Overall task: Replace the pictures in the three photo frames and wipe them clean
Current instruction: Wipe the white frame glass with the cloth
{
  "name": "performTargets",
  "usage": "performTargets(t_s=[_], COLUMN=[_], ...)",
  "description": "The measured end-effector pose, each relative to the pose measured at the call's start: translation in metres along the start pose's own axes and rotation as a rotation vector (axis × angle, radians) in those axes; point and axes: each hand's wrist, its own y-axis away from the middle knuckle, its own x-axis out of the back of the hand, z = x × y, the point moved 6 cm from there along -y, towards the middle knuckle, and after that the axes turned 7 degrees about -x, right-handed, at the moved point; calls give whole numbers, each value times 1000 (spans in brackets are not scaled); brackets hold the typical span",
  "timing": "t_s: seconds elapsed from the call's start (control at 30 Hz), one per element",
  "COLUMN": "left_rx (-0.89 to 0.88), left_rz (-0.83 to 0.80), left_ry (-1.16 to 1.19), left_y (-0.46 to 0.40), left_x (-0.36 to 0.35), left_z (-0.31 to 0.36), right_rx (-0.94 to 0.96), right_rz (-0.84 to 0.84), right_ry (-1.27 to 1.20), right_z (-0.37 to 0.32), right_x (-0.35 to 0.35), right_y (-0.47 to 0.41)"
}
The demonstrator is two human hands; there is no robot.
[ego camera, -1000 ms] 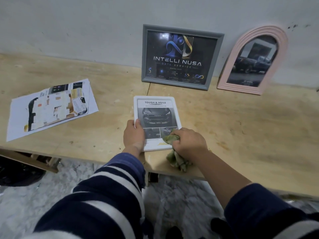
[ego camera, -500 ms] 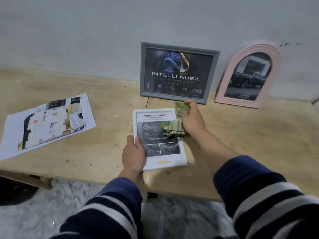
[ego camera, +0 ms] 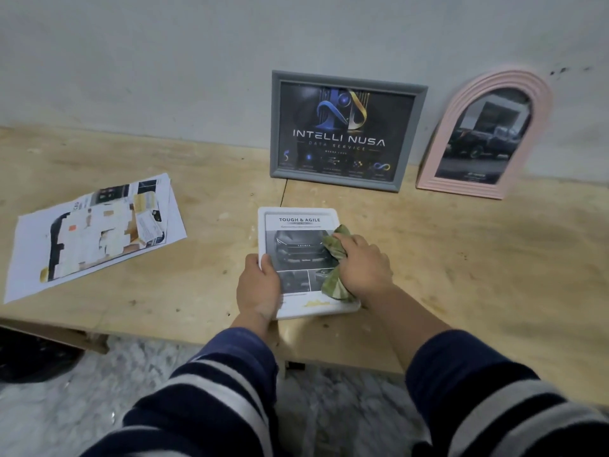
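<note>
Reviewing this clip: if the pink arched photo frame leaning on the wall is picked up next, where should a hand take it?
Probably by its straight side edges, coming from the front. The pink arched photo frame leans back against the wall, so its rear is shut off, and its curved top gives less hold.

Dim, cool, even light; no hard shadows. Faint glare dulls the glass of the pink arched frame point(ego camera: 487, 136) far beyond the right hand point(ego camera: 361, 265). Wide-angle bowing curves the pale plywood tabletop point(ego camera: 478, 258) edge. Striped navy sleeves point(ego camera: 211, 390) nearest the camera are soft.
</note>
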Motion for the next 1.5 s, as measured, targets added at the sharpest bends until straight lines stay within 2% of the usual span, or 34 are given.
performTargets(t_s=[0.1, 0.17, 0.27, 0.33, 0.4, 0.47, 0.53, 0.63, 0.73, 0.83, 1.03, 1.13, 1.33, 1.5], left_rx=[17, 29, 46, 59, 69, 100, 152, 256, 279, 287, 293, 293, 353, 457], left_rz=[-6, -8, -30, -45, -50, -68, -102, -203, -295, -335, -300, -287, -269, -322], left_ry=[10, 16, 31, 63, 110, 178, 261, 454, 561, 577, 486, 492, 597, 665], left_y=[2, 2, 3, 4, 5, 7, 5, -1, -3, -6, -9, -9, -3, 1], left_x=[0, 1, 1, 2, 4, 5, 3, -6, -9, -12, -8, -10, -6, -4], left_z=[1, 2, 3, 3, 5, 5, 2, -9, -14, -17, -15, -17, -8, -6], right_rx=[17, 35, 63, 93, 48, -86, -139, -90, -115, -145, 156, 242, 282, 339], right_rz=[19, 149, 311, 333, 259, 149, 154, 205, 181, 8, -159, -190, -210, -195], right_ry=[-20, -13, 120, 153, -20, -183, -273, -390, -363, -192, -145, -108, -143, -3], right_z=[10, 13, 17, 21, 27, 32, 24, -5, -25, -38, -107, -124, -102, -87], right_x=[-6, -7, -9, -7, 8, 21, 34, 56, 56, 38, 13, 4, 2, 1], right_y=[26, 45, 73, 85, 88, 76, 59, 18, -30, -53, -40, -23, 17, 59])
